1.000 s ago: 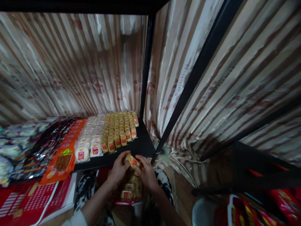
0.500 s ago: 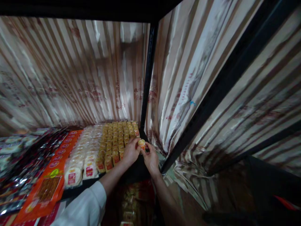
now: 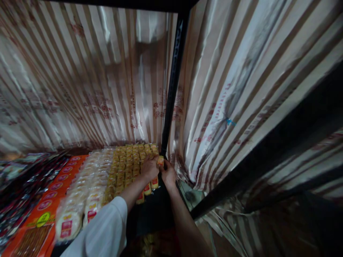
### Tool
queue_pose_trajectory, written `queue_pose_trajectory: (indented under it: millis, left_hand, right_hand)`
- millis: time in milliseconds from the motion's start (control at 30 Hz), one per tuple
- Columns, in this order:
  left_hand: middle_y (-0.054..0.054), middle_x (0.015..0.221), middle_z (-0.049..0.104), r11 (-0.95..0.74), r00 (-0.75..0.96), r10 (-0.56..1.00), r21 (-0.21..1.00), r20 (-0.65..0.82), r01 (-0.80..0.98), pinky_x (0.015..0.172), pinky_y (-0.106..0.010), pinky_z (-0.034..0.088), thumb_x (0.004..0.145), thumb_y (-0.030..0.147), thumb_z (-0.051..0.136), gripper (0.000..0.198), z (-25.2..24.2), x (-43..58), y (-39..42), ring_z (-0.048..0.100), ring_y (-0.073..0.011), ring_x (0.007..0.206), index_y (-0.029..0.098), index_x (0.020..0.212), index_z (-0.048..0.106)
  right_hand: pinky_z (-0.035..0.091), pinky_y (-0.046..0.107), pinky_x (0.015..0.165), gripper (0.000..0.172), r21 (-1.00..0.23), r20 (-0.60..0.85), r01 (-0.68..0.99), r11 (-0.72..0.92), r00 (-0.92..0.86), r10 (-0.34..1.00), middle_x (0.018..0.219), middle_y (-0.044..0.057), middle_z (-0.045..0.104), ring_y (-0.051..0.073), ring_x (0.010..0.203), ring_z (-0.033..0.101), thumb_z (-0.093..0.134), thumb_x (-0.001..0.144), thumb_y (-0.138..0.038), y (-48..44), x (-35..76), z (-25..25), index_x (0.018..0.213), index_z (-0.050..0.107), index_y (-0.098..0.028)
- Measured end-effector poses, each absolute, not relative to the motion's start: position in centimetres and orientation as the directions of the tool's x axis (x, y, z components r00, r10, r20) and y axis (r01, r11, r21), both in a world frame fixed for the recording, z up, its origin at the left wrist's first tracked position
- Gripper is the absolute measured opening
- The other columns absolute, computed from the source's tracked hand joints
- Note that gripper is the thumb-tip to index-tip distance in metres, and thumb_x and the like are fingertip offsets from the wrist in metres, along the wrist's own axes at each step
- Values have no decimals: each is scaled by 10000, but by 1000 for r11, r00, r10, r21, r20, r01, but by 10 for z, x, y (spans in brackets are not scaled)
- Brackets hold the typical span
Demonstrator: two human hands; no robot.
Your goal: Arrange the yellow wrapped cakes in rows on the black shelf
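Observation:
In the head view my left hand (image 3: 150, 167) and my right hand (image 3: 168, 174) meet at the right end of the rows of snacks. Between their fingertips is a small yellow wrapped snack (image 3: 160, 161) with a red label, and both hands appear closed on it. Beneath and left of my left hand stand tight rows of similar yellow wrapped snacks (image 3: 124, 167), partly covered by the hand and forearm. The nearest ones show red labels at the front edge.
Left of the yellow rows lie white round wrapped snacks (image 3: 69, 225), an orange packet (image 3: 53, 187) and dark shiny packets (image 3: 20, 200). They rest on a black shelf (image 3: 150, 217). A black upright post (image 3: 174, 78) rises behind my hands, with striped sheeting (image 3: 120, 71) around it.
The view has shifted closer to the shelf corner. Both hands have reached farther toward the back right end of the yellow rows, the snack still between them and its red label turned toward me.

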State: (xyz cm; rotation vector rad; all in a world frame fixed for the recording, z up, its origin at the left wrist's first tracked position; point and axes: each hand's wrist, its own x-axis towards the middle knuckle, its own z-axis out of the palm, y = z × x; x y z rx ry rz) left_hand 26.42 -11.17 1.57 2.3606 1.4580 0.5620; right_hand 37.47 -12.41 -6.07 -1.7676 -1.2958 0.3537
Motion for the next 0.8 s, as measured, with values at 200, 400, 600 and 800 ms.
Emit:
queue_pose_trajectory:
  millis: [200,400,600,800]
  left_hand:
    - [-77,1219,603,-506,482,862,341,159,792,1114,-367,238,794,90,407,350,13,264,-111,432,-193,1225,148,1056,631]
    - [-49,1200,600,-564,547,824,290,146,773,1097,-406,224,850,198,422,269,2,265,-109,352,-224,1240,181,1012,636]
    - [-63,1169,614,-538,508,843,291,176,791,1107,-428,193,835,193,444,256,-6,266,-102,354,-236,1246,171,991,646]
    - [-83,1150,623,-495,466,869,271,169,825,1085,-423,258,840,178,420,296,2,271,-105,410,-241,1207,150,1040,637]
  right_hand:
    - [465,350,853,412,-725,317,689,-14,351,881,1002,136,649,245,937,604,519,771,-227,-111,370,-76,1155,611,-109]
    - [460,391,897,434,-768,420,629,121,354,836,1081,164,626,253,1024,574,437,812,-260,-109,366,-92,1185,582,-95]
    - [405,428,987,434,-848,425,476,233,349,835,1160,151,623,243,1098,554,394,835,-331,-99,366,-101,1146,605,-114]
    - [437,386,946,387,-935,317,279,220,374,872,1104,101,658,215,1015,599,488,772,-333,-98,367,-96,1094,608,-155]
